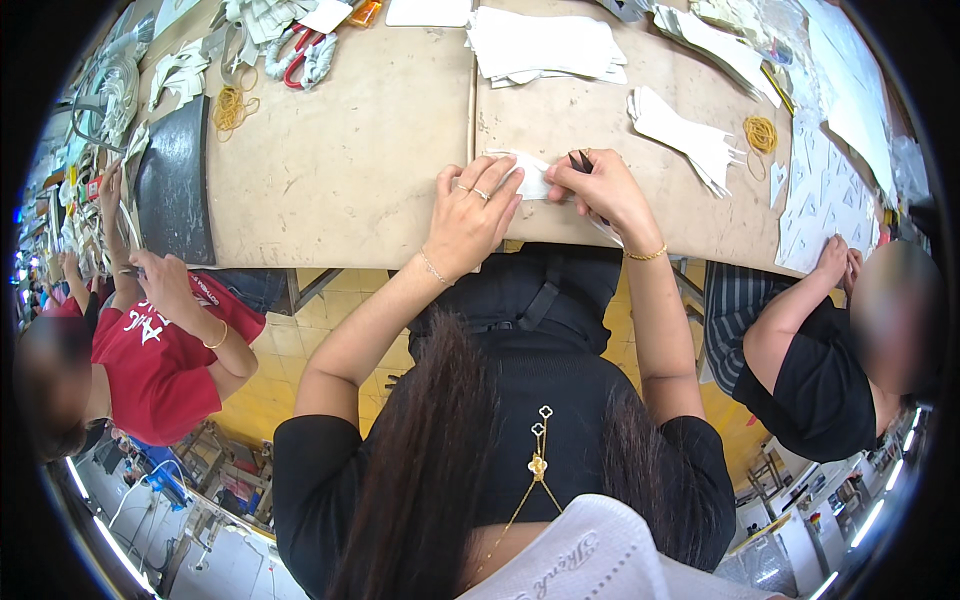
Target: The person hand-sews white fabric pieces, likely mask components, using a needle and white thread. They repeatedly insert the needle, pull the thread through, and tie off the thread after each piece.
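A small white cut piece (533,182) lies at the table's near edge between my hands. My left hand (470,215), with rings on its fingers, rests on the piece's left part, its bent fingertips holding it against the table. From the right, the thumb and forefinger of my right hand (608,192) pinch the piece's edge. Tucked in that same hand is a pair of black-tipped snips (580,161), its two points sticking out past the fingers. The rest of the snips is mostly hidden by the hand.
Stacked white pieces (545,45) lie ahead, with another pile (685,135) to the right. Rubber bands (760,134) and a pen (777,88) are farther right. A black mat (175,185) and red-handled scissors (296,65) lie left. Co-workers sit on both sides.
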